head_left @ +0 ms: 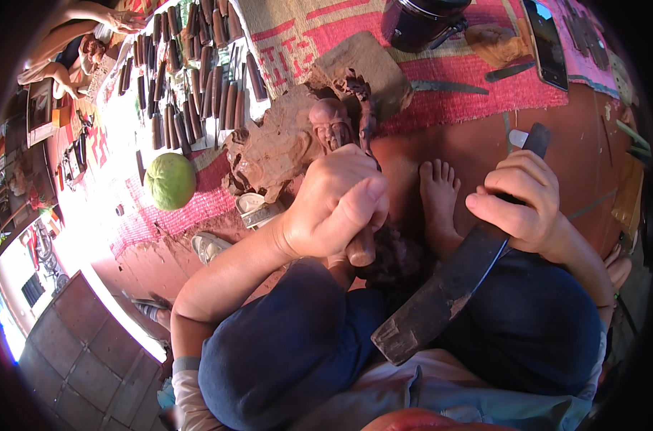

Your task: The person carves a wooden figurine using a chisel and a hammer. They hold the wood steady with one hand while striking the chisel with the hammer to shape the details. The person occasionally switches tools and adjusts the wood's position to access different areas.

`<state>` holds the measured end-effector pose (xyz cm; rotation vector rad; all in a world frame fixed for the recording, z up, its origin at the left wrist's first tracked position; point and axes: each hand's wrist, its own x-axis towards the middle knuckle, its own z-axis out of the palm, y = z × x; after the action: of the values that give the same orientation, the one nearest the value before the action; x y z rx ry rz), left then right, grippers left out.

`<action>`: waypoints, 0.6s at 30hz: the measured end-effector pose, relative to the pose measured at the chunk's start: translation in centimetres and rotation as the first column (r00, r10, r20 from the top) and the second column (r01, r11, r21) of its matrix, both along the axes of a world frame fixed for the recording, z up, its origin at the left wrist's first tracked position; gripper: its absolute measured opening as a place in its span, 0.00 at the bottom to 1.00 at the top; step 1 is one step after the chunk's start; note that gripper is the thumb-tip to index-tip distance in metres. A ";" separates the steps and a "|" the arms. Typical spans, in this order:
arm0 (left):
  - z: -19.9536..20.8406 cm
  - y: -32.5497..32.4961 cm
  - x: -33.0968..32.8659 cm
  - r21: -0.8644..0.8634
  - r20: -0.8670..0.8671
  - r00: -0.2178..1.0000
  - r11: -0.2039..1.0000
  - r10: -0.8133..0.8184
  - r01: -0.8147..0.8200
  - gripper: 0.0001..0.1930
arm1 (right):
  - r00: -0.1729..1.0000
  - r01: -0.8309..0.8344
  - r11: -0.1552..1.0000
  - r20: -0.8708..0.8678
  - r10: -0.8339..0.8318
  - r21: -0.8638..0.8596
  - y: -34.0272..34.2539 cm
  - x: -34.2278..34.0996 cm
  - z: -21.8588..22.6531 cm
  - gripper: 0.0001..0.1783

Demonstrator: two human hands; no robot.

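Note:
My left hand [333,197] is closed round a carving chisel, and the butt of its wooden handle [361,251] sticks out below the fist. The chisel's tip is hidden behind the hand. Just beyond it stands a reddish-brown wood carving [328,117] with a bald, bearded head and a raised, gnarled part at its right. The carving's lower part shows dark between my legs. On the right, my right hand [524,197] grips a dark, flat wooden mallet [437,302]. The mallet slants down over my lap, its wide worn end apart from the chisel.
Many wooden-handled chisels [197,79] lie on a white sheet at the far left, near a green round fruit [170,181]. A wooden block [362,72], black mug [423,21], blade [448,87] and phone [547,47] are at the back. Another person's hands [125,21] show top left.

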<state>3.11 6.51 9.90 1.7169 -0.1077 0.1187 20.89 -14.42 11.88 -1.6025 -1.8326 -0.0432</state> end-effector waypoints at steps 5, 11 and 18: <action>-0.1 -0.2 0.1 0.010 0.000 1.000 1.000 0.003 -0.003 0.26 | 0.994 0.098 0.991 0.060 -0.093 -0.090 0.6 -0.1 1.5 0.23; -0.8 -0.9 0.0 0.090 0.048 0.999 0.996 -0.012 0.008 0.22 | 0.990 0.108 0.987 0.099 -0.096 -0.116 0.2 0.0 1.4 0.22; -0.9 -0.4 0.0 0.094 0.120 0.992 0.995 -0.027 0.016 0.17 | 0.987 0.157 0.981 0.063 -0.150 -0.118 0.1 -0.3 0.5 0.20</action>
<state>3.10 6.06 9.01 1.8005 -0.2242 0.2047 20.55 -14.30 12.41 -1.8431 -1.7781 -0.0435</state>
